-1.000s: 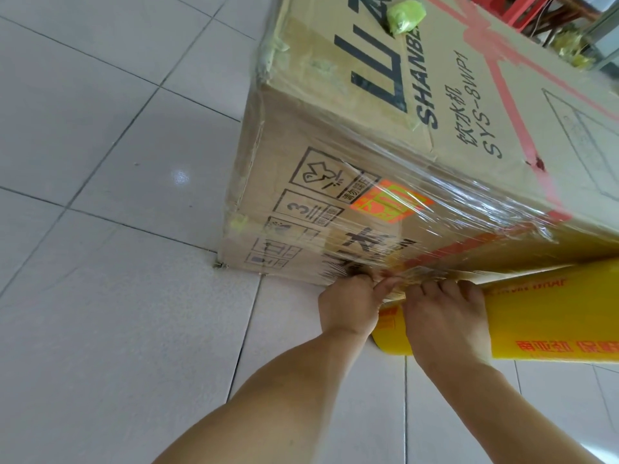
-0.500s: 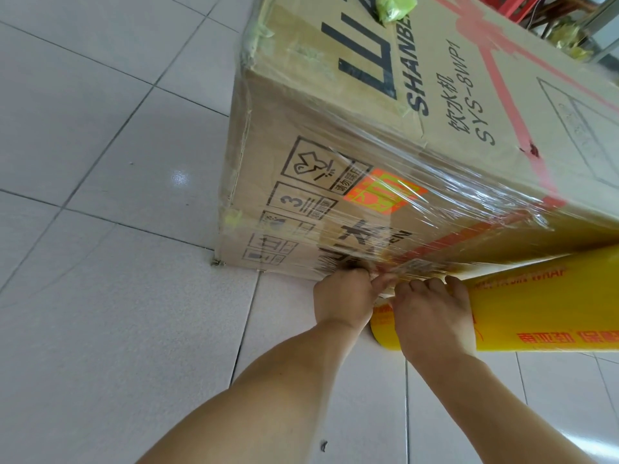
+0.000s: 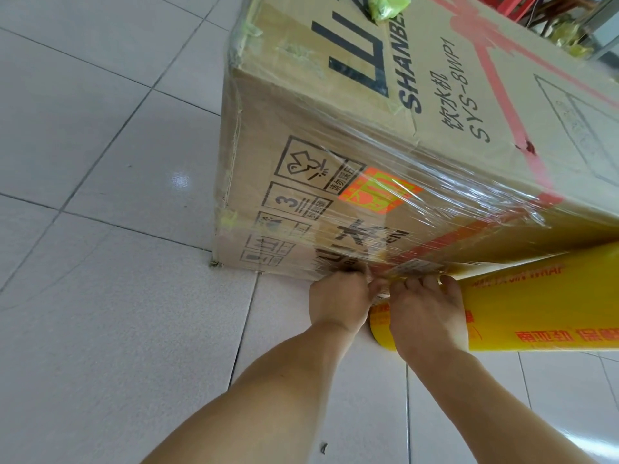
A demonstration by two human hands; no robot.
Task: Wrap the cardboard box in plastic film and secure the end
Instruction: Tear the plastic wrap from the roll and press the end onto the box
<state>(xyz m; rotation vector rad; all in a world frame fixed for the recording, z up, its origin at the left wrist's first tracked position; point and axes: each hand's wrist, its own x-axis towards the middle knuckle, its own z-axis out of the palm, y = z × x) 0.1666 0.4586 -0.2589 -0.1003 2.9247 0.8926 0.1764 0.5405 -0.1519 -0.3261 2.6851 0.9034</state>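
Two bare hands are working low at the near bottom edge of a large cardboard box (image 3: 385, 139) that is lying on a pale tiled floor (image 3: 100, 296). Its long axis is running from the near left corner away toward the upper right, with the printed top face tilting up toward the camera. Clear plastic film (image 3: 402, 209) is lying stretched and wrinkled over the near side, covering the handling symbols and an orange sticker (image 3: 378, 192). Just beside the box's lower right edge, a yellow film roll (image 3: 542, 309) is lying on its side, its axis pointing from the hands out toward the right. The right hand (image 3: 428, 316) is curling its grip over the roll's near end, fingers draped across the top. The left hand (image 3: 338, 303) is pressing against the box's bottom edge, its grip seemingly pinching the film there, though the fingertips are hidden. A crumpled green scrap (image 3: 385, 5) is sitting on the box top.
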